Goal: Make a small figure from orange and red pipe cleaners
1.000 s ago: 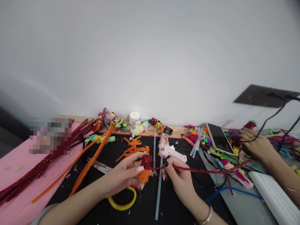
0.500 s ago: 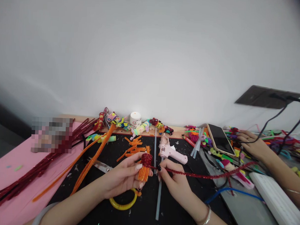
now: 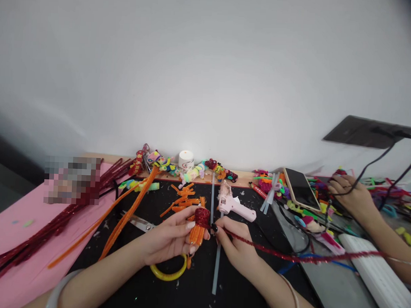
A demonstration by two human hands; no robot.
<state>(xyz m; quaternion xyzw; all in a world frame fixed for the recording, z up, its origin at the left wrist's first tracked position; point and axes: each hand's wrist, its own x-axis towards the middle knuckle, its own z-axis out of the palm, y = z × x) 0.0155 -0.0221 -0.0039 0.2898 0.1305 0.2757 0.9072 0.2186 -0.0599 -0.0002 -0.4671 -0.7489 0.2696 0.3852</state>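
Observation:
My left hand point(image 3: 169, 238) is closed around a small bundle of orange pipe-cleaner pieces point(image 3: 197, 234) topped with a red glitter wrap point(image 3: 202, 216). Right beside it, my right hand point(image 3: 234, 241) pinches a long red glitter pipe cleaner point(image 3: 299, 257) close to the bundle. That red strand trails off to the right, low over the table edge. Both hands hover above a black mat point(image 3: 152, 288).
A pink glue gun point(image 3: 235, 206), clear glue sticks point(image 3: 215, 263), a yellow ring point(image 3: 169, 274), scissors point(image 3: 137, 223) and long orange pipe cleaners point(image 3: 128, 216) lie on the mat. Red pipe cleaners point(image 3: 41, 233) cover the pink sheet on the left. Another person's hand point(image 3: 353, 197) rests by a phone point(image 3: 301, 189) at right.
My right hand has moved closer to the bundle, and the red strand's free end has swung down and farther right. The other person's hand shifted slightly.

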